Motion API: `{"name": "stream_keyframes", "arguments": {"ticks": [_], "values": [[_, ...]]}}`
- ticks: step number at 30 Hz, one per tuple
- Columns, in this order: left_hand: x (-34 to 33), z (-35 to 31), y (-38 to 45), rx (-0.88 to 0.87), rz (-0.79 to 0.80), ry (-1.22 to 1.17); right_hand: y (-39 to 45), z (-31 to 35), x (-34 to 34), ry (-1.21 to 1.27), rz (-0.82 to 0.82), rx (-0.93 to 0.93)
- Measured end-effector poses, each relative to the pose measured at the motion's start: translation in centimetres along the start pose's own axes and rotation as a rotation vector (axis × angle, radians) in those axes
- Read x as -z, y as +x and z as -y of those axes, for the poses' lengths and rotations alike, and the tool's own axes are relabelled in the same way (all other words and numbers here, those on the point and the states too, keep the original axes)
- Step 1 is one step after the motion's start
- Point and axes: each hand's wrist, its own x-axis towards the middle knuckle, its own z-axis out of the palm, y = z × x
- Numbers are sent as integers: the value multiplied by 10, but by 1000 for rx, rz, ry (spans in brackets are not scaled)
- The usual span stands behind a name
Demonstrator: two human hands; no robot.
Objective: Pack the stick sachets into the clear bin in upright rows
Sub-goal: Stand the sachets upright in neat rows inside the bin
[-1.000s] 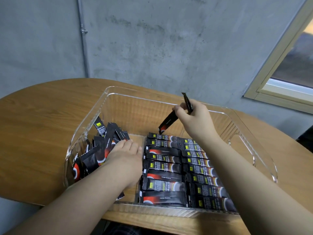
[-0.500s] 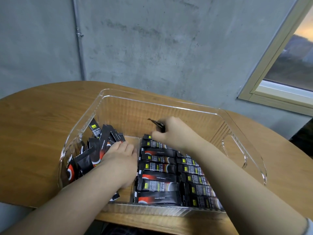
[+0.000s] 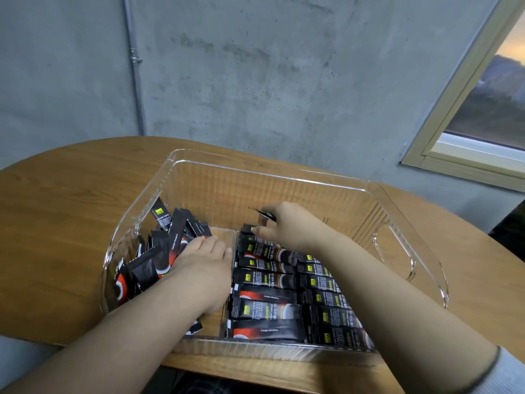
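A clear bin [image 3: 284,177] stands on the wooden table. Two rows of black stick sachets [image 3: 270,280] fill its right half from the near wall towards the far side. A loose heap of black sachets [image 3: 159,251] lies jumbled in the left half. My right hand [image 3: 287,226] holds one black sachet [image 3: 265,214] at the far end of the rows, low inside the bin. My left hand [image 3: 204,268] lies palm down on the heap, its fingers over the sachets; whether it grips any is hidden.
The wooden table [image 3: 71,211] has a rounded edge and runs out to the left and right of the bin. A grey concrete wall [image 3: 255,81] rises close behind it, with a window frame [image 3: 454,155] at the right. The bin has a cut-out handle [image 3: 395,251] in its right wall.
My right hand has come down from above the bin with the sachet to the far end of the rows. My left hand stays on the heap.
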Motion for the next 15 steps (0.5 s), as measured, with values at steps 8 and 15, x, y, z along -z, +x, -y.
{"name": "stream_keyframes", "arguments": {"ticks": [8,15], "values": [[-1,1,-1,-4,-28,-31,-10,-19,-6,-284,124,-79],[-3,1,0,-3,-27,-25,-17,-13,-6,-293,87,-21]]}}
